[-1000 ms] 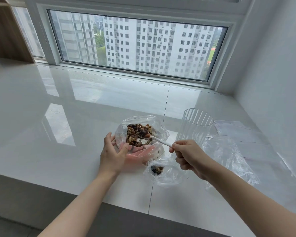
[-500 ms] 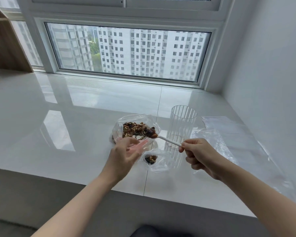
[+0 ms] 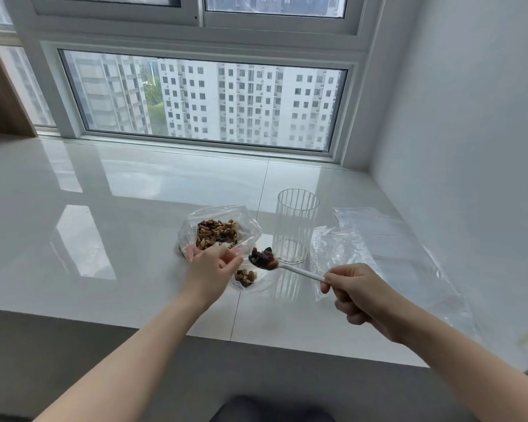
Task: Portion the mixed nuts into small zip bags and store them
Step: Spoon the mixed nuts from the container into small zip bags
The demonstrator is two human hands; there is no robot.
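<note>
A large clear bag of mixed nuts (image 3: 217, 231) lies open on the white counter (image 3: 104, 208). In front of it sits a small zip bag (image 3: 249, 280) with a few nuts inside. My left hand (image 3: 211, 272) pinches the small bag's rim at its left side. My right hand (image 3: 358, 292) grips the handle of a white spoon (image 3: 299, 271). The spoon's bowl, heaped with nuts and dried fruit (image 3: 262, 258), hovers just above the small bag's mouth.
A tall ribbed clear glass (image 3: 296, 225) stands right of the nut bag, close behind the spoon. Several empty clear plastic bags (image 3: 375, 239) lie flat on the counter to the right, near the white wall. The counter's front edge runs just under my forearms.
The loaded spoon has left the large bag and travelled right and toward me, over the small bag. My left hand let go of the large bag and took the small bag's rim.
</note>
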